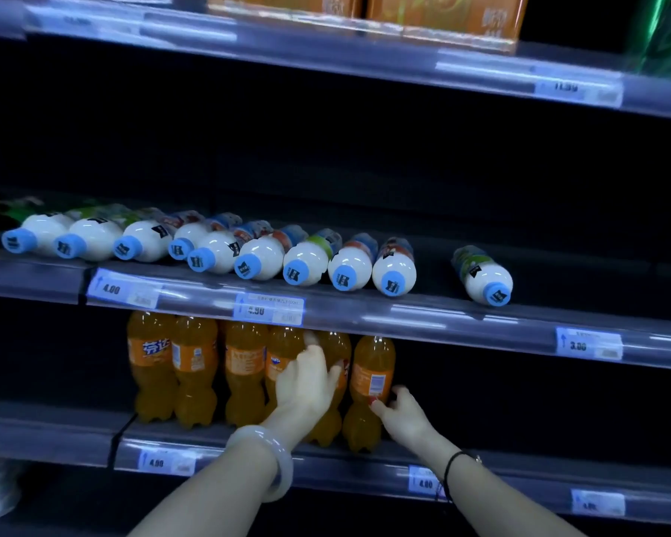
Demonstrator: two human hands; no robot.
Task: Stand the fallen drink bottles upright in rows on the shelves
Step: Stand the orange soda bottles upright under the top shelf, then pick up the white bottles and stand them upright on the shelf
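Six orange soda bottles (245,372) are stood upright on the lower shelf (74,439); the rightmost orange bottle (370,385) is grasped by the right hand (401,414), its neighbour is held by the left hand (307,381). The white bottles (349,263) (blue-capped, on the shelf above) are left fallen.

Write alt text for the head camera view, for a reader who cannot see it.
Two bare hands reach into a dim store shelf of upright orange soda bottles: the left hand rests on one bottle, and the right hand touches the rightmost orange bottle. On the shelf above, white blue-capped bottles lie on their sides, caps forward, one lone white bottle apart at right.
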